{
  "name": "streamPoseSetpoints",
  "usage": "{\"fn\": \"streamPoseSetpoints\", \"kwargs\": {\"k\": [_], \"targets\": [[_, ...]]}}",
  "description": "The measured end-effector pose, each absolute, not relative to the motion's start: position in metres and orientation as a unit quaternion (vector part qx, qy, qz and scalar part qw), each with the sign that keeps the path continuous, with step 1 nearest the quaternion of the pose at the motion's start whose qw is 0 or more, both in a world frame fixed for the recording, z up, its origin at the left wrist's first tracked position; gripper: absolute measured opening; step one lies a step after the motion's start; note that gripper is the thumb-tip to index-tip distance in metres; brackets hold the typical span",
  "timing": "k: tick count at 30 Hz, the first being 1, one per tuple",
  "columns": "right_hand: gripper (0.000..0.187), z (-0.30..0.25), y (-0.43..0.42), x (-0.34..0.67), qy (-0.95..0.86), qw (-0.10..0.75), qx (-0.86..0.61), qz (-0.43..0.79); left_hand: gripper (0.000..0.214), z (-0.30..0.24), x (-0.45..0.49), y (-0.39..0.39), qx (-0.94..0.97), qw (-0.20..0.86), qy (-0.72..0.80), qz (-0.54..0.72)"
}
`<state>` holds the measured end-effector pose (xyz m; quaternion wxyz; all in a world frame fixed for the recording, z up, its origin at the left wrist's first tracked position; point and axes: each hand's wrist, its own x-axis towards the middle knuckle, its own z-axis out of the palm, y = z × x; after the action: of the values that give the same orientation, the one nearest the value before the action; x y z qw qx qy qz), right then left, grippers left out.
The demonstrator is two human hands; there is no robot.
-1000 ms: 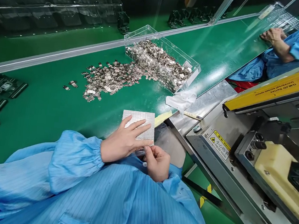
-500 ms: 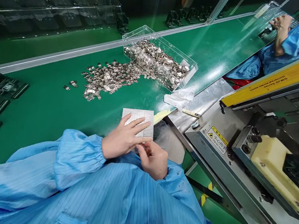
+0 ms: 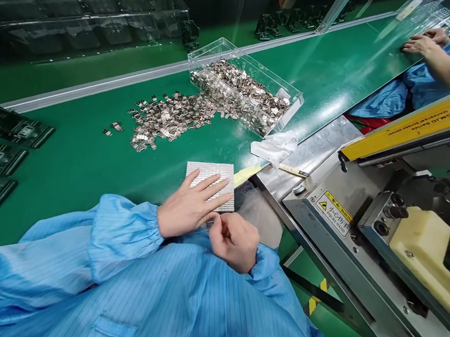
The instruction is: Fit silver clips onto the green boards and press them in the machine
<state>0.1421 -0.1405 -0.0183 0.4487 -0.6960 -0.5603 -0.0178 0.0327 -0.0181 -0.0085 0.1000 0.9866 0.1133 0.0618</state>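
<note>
The gridded sheet (image 3: 213, 173) was pressed flat at the near edge of the desk (image 3: 72, 168) under the spread grip of the left hand (image 3: 186, 210), its near side apparently pinched by the right hand (image 3: 235, 240) and best worked gently.

The left hand (image 3: 191, 206) lies flat, palm down, with fingers spread and pointing forward. The right hand (image 3: 234, 240) is just beside it, fingers curled in, thumb and forefinger pressed together.

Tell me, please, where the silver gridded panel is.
Head view, centre: silver gridded panel on the green mat, under the left hand, right hand at its near edge.
</note>
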Motion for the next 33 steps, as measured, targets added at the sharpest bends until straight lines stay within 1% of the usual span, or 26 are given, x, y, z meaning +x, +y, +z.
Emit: {"fn": "streamPoseSetpoints", "kwargs": {"k": [2,4,7,9,13,15,19,22,24,29,33], "targets": [[0.017,-0.013,-0.144,0.150,-0.485,0.519,-0.702,0.051,0.044,-0.008,0.033,-0.018,0.986,0.102,0.113,0.062],[0.013,-0.010,-0.145,0.163,-0.388,0.576,-0.708,0.129,0.044,-0.008,0.031,-0.016,0.987,0.106,0.105,0.060],[0.015,-0.012,-0.138,0.188,-0.320,0.608,-0.702,0.185,0.043,-0.007,0.023,-0.010,0.988,0.118,0.079,0.054],[0.018,-0.017,-0.124,0.202,-0.347,0.590,-0.706,0.178,0.044,-0.006,0.016,-0.005,0.989,0.127,0.057,0.049],[0.021,-0.026,-0.070,0.223,-0.473,0.484,-0.726,0.119,0.043,-0.004,-0.004,0.000,0.988,0.141,0.022,0.049],[0.019,-0.026,-0.037,0.229,-0.506,0.455,-0.726,0.096,0.041,-0.004,-0.012,-0.002,0.986,0.150,0.025,0.061],[0.018,-0.025,0.010,0.236,-0.540,0.421,-0.725,0.077,0.036,-0.006,-0.019,-0.007,0.979,0.154,0.087,0.097],[0.017,-0.030,0.020,0.239,-0.549,0.403,-0.729,0.075,0.043,-0.006,-0.018,-0.005,0.978,0.140,0.123,0.095],[0.020,-0.035,0.020,0.242,-0.539,0.399,-0.738,0.071,0.046,-0.006,-0.015,0.000,0.980,0.138,0.114,0.084],[0.025,-0.039,0.024,0.247,-0.529,0.380,-0.757,0.049,0.033,0.000,-0.013,0.015,0.977,0.162,0.110,0.084],[0.028,-0.038,0.030,0.252,-0.524,0.373,-0.766,0.023,0.031,0.005,-0.045,0.012,0.957,0.156,0.196,0.145]]}}
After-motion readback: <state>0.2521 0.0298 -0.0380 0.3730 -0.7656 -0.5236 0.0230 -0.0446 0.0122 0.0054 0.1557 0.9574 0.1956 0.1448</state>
